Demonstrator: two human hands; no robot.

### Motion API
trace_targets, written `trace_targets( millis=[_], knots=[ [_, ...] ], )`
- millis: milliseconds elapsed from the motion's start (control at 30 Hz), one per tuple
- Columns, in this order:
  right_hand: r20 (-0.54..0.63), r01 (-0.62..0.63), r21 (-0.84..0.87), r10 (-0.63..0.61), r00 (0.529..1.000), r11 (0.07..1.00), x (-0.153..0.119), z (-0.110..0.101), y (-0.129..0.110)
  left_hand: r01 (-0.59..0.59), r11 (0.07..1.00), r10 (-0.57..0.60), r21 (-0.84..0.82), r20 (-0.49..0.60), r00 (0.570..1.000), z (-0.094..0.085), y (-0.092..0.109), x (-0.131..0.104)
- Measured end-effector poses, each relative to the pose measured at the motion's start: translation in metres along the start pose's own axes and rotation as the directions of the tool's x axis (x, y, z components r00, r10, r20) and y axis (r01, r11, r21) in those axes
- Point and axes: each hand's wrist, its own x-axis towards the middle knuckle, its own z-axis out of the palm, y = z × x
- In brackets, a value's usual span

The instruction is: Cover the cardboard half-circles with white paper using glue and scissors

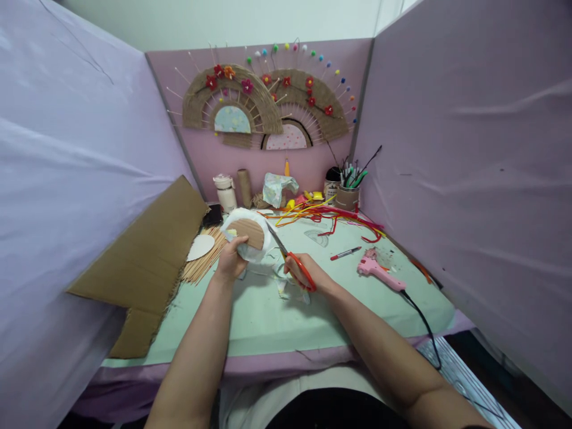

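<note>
My left hand [231,260] grips a rounded piece of brown cardboard [248,231] by its near edge, thumb on top. White fabric [263,250] sticks out around the cardboard like a border. My right hand [308,269] is closed round the red-orange handles of a pair of scissors [304,275]. The scissors' blades point up and left, and their tips are at the fabric's right edge. Whether the blades touch the fabric I cannot tell. Below the hands, patterned fabric scraps [286,287] lie on the pale green tabletop [263,328].
A large cardboard sheet [143,256] and thin wooden sticks [203,262] are on the left. To the right lie a pink glue gun [379,273] with a black cord, a marker [345,253] and a protractor [316,238]. Coloured pipe cleaners [322,213] and a tool pot [347,196] are at the back.
</note>
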Motion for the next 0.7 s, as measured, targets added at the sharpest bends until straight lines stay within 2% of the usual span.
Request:
trace_targets(
  millis=[200,433,700],
  knots=[
    [0.006,0.019,-0.025,-0.019,1.0,1.0,0.001,-0.002,-0.002,-0.021,0.999,0.02,0.026,0.039,0.999,-0.002,0.004,0.0],
    [0.063,0.071,-0.04,-0.068,0.996,0.997,0.003,-0.003,0.005,0.046,0.994,-0.055,0.096,0.094,0.994,-0.007,0.005,-0.001],
    [0.08,0.088,-0.049,-0.084,0.993,0.995,0.002,-0.003,0.007,0.042,0.992,-0.057,0.117,0.124,0.991,-0.007,0.008,-0.003]
  ],
)
